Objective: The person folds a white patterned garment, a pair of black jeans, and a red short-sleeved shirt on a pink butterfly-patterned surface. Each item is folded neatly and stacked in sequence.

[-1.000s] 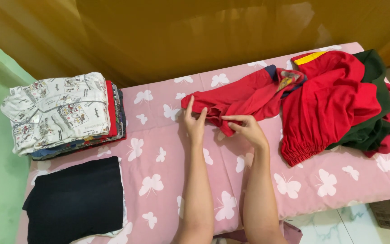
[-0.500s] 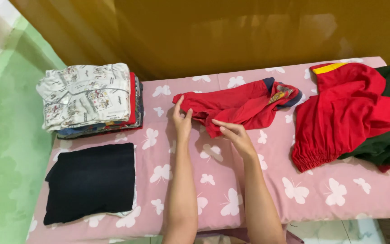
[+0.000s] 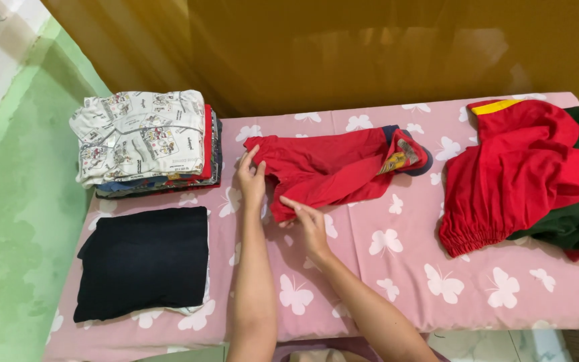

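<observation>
Both hands pinching red shirt [image 3: 333, 171] edge, left hand [image 3: 252, 179], right hand [image 3: 308, 218]; pull taut, flatten on pink worktop [image 3: 397, 268] before folding.

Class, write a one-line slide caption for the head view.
Both hands, left hand and right hand, grip a red garment on a butterfly-print sheet.

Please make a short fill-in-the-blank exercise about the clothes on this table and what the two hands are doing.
1. Both hands, left hand and right hand, grip a ____ garment.
2. The folded black cloth lies ____ the folded stack, nearer the person.
3. The table cover is pink with white ____.

Missing words: red; in front of; butterflies
</observation>
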